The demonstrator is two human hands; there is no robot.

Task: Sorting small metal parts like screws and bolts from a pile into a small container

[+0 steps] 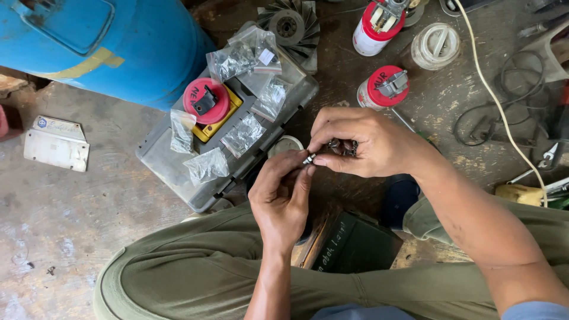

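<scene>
Head view shows both hands meeting above the dirty concrete floor (89, 207); the left hand (281, 198) pinches a small silver metal pin (309, 158) between thumb and fingers; the right hand (367, 142) is closed around a small dark metal part (344, 146); just beside them lies a grey plastic case (178, 163) with clear plastic bags (243, 135) on top.

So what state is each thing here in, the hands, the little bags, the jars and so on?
Left hand: pinching the tip of a small metal part.
Right hand: closed on the part's other end.
Grey case: lid shut, lying flat on the floor.
Plastic bags: sealed, lying on the case.
Red switch: resting on the case.
Red-lidded jars: capped, metal bits on top.
Clear jar: lidded.
Fan wheel: lying flat.
</scene>
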